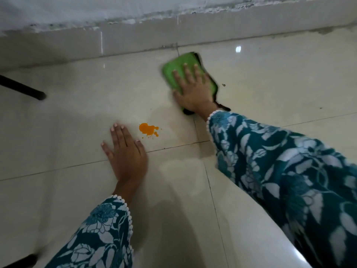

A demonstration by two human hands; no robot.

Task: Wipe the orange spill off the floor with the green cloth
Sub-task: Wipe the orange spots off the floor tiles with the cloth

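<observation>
1. While my right hand point(193, 89) presses flat on the cloth point(178, 69), far right, fingers straight, the spill point(147, 129) lies apart, nearer left.
2. My left hand point(125, 151) rests flat on the floor point(77, 113) beside the spill.

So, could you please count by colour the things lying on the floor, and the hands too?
Green: 1, the green cloth under the right hand
Orange: 1, the orange spill, with small splashes around it
Black: 1, a black bar at the left edge
Hands: 2, right hand flat on the cloth, left hand flat on the floor
Total: 5
</observation>
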